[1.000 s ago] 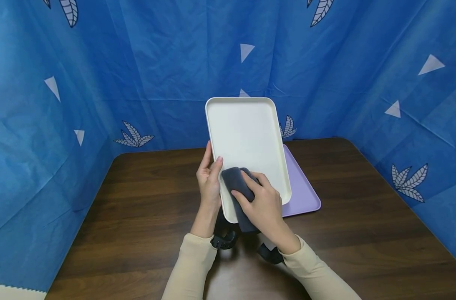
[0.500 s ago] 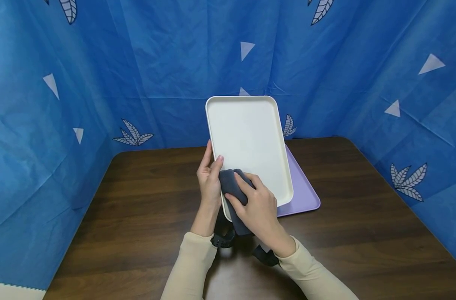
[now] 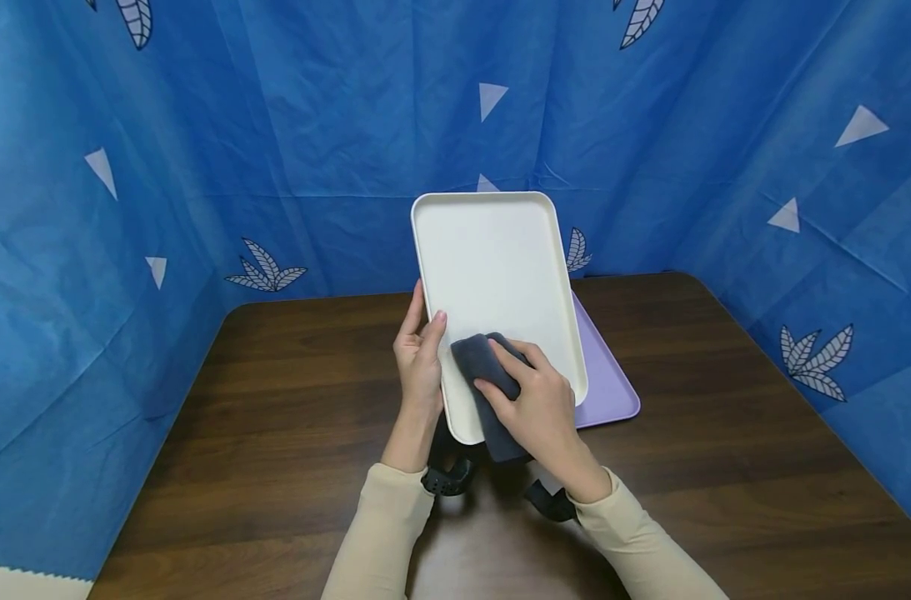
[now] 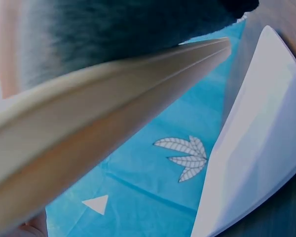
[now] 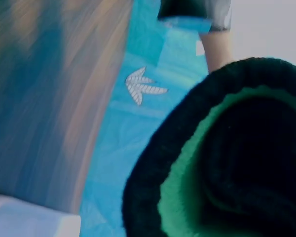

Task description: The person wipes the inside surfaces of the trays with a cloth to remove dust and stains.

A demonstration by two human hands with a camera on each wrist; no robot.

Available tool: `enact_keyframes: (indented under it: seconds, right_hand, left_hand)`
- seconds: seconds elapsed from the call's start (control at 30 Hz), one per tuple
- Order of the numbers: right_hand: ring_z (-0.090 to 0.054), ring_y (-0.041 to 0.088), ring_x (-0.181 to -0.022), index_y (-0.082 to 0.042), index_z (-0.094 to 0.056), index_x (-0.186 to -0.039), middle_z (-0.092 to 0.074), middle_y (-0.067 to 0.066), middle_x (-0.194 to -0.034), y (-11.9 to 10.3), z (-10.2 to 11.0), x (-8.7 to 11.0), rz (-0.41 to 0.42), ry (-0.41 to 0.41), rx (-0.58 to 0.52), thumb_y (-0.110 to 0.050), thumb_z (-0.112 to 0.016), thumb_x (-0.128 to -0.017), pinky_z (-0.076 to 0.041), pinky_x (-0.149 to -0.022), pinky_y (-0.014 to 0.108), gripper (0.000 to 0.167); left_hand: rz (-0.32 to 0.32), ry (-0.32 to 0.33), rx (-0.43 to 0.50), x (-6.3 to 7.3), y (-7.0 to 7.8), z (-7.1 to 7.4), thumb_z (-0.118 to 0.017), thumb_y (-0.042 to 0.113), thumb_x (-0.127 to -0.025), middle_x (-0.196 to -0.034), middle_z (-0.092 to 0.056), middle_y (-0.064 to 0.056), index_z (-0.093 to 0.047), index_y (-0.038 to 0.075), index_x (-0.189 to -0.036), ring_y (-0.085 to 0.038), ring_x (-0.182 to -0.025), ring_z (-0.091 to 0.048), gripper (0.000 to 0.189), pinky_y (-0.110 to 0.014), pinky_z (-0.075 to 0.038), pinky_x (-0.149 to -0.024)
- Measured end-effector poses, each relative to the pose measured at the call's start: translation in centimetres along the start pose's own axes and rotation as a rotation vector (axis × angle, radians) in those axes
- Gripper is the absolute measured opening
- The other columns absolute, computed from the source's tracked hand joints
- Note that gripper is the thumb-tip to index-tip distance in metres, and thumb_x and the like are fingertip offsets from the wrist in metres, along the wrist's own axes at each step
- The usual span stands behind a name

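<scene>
A white rectangular tray (image 3: 493,267) is held up at a tilt over the table, its inner face toward the head camera. My left hand (image 3: 419,358) grips its left edge, thumb over the rim and fingers behind. With my right hand (image 3: 538,408) I hold a folded dark grey cloth (image 3: 479,362) against the tray's lower part, and its loose end hangs over the bottom edge. In the left wrist view the fuzzy cloth (image 4: 128,29) lies along the tray's rim (image 4: 103,108). The right wrist view is mostly filled by the cloth's folds (image 5: 153,158).
Behind the white tray, a purple tray (image 3: 605,379) lies on the brown wooden table (image 3: 297,400), partly hidden. Blue patterned curtains (image 3: 335,125) enclose the table at the back and sides. Both wrists wear black straps (image 3: 447,479).
My right hand slid the cloth slightly left and down, then back right and up across the tray's lower part. My left hand and the white tray stay nearly still.
</scene>
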State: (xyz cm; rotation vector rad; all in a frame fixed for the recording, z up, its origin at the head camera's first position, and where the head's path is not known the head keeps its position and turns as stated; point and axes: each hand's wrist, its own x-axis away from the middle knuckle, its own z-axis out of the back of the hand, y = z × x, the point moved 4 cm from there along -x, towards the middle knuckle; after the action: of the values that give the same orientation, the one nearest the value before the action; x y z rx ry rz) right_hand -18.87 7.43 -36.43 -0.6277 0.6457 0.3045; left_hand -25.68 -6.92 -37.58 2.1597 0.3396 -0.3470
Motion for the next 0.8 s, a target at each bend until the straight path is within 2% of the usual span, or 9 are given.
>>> enact_keyframes:
  seconds: [0.27, 0.63, 0.8]
  right_hand:
    - [-0.068, 0.034, -0.099, -0.012, -0.068, -0.126, -0.066, 0.015, -0.12, 3.1, 1.0, -0.1, -0.129, -0.003, 0.02, -0.028, -0.085, -0.075, -0.056, -0.069, 0.049, 0.056]
    - [-0.064, 0.038, -0.098, -0.009, -0.063, -0.131, -0.063, 0.019, -0.124, 7.0, 2.1, -0.3, -0.315, -0.039, 0.046, -0.031, -0.08, -0.081, -0.052, -0.072, 0.051, 0.057]
    - [-0.063, 0.038, -0.101, -0.007, -0.063, -0.131, -0.064, 0.02, -0.123, 7.7, 2.1, -0.3, -0.333, -0.04, 0.028, -0.03, -0.079, -0.081, -0.051, -0.075, 0.051, 0.057]
  left_hand:
    - [0.002, 0.015, -0.017, 0.0, 0.1, 0.1, -0.051, 0.004, -0.099, -0.144, -0.052, -0.013, -0.038, 0.015, -0.151, -0.011, -0.109, -0.067, 0.055, -0.026, -0.056, -0.088]
    - [-0.009, 0.031, -0.019, -0.1, 0.4, 0.3, -0.051, 0.003, -0.099, -0.141, -0.057, -0.009, -0.037, 0.013, -0.152, -0.008, -0.104, -0.068, 0.056, -0.023, -0.057, -0.082]
    - [-0.017, 0.033, -0.013, -0.1, 0.5, 0.4, -0.051, 0.003, -0.099, -0.138, -0.059, -0.008, -0.035, 0.01, -0.152, -0.008, -0.102, -0.069, 0.056, -0.023, -0.057, -0.081]
